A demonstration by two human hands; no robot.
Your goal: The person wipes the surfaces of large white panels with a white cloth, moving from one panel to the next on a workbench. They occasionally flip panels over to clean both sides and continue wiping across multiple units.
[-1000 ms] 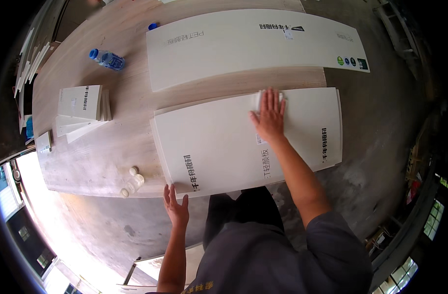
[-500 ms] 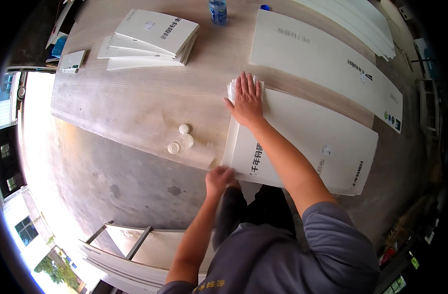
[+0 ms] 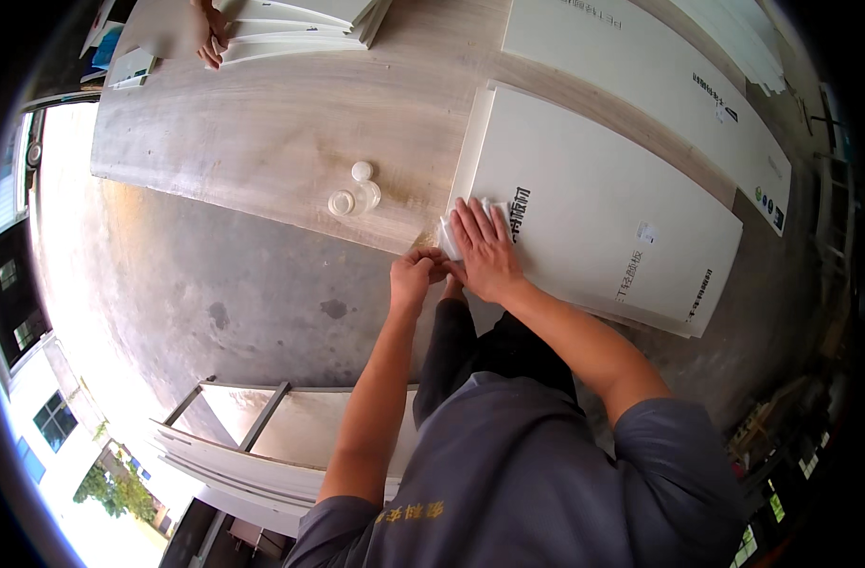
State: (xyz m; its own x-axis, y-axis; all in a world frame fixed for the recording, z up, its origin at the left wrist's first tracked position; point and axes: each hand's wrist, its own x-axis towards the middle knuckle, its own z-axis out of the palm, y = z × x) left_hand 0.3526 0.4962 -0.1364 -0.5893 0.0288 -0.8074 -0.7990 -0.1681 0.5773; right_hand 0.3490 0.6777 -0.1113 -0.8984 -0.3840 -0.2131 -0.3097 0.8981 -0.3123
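A white printed panel (image 3: 584, 208) lies on the wood-grain table in front of me, with the rim of another board showing under its left side. My right hand (image 3: 487, 254) rests flat on the panel's near left corner, fingers stretched over a crumpled white cloth (image 3: 448, 239). Right beside it, my left hand (image 3: 415, 276) is closed at that same corner, fingertips bunched at the edge. What sits between those fingertips is hidden. Farther left stands a small clear bottle (image 3: 366, 196) with a white lid (image 3: 341, 203) and a white cap (image 3: 361, 171) next to it.
Beyond my panel lies a second long white panel (image 3: 641, 80). At the far left, another person's hand (image 3: 208, 36) touches a stack of white boards (image 3: 295, 30). Behind my left arm, more boards rest on a metal frame (image 3: 265, 417).
My right hand has drawn the cloth from the panel's far left corner down to the near one, beside my left hand. Another person's hand has appeared at the board stack. My view has shifted.
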